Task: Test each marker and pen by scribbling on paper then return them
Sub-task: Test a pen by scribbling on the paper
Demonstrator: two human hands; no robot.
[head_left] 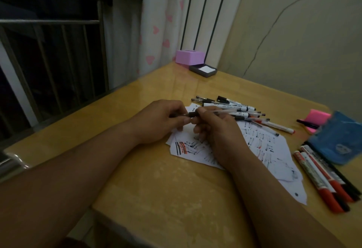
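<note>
Head view: pen [213,112] is held over paper [260,145], cap end pinched by fingers of the left hand [164,122], barrel gripped by the right hand [217,130], presumably for cap handling.

One wide-angle camera, worn on the person's head, looks forward and down over the near edge of the table [176,189]. It sits close: the left hand [162,120] and right hand [219,132] meet mid-frame, with the railing [58,24] far left and the wall [303,51] far right.
</note>
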